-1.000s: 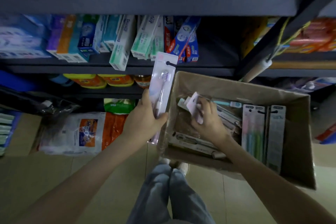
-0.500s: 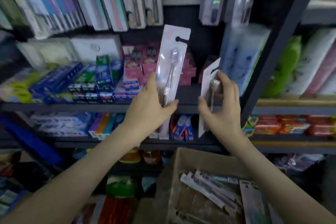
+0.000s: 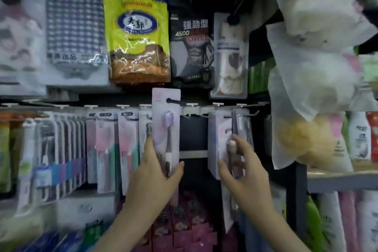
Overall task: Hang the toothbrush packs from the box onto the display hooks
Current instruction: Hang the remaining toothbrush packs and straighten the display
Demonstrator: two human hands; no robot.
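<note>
My left hand [image 3: 155, 178] grips the lower half of a pale purple toothbrush pack [image 3: 166, 127] and holds it upright in front of the hook rail [image 3: 192, 106]. The pack's hang hole sits level with the rail, by a bare hook [image 3: 189, 115]. My right hand [image 3: 241, 172] holds a second toothbrush pack [image 3: 224, 149] by its edge, turned almost side-on, just right of the gap. Behind that pack, other packs [image 3: 243, 127] hang on the rail. The box is out of view.
Rows of hung toothbrush packs [image 3: 67, 149] fill the rail to the left. Above hang a yellow snack bag [image 3: 137, 32], a black towel pack [image 3: 190, 47] and a checked cloth pack [image 3: 73, 32]. A white plastic bag [image 3: 315, 57] hangs close at upper right. Pink boxes [image 3: 184, 227] lie below.
My view has swung up from the box to the hook rail. Both hands have risen with their packs, from shelf height to the rail with the hooks.
</note>
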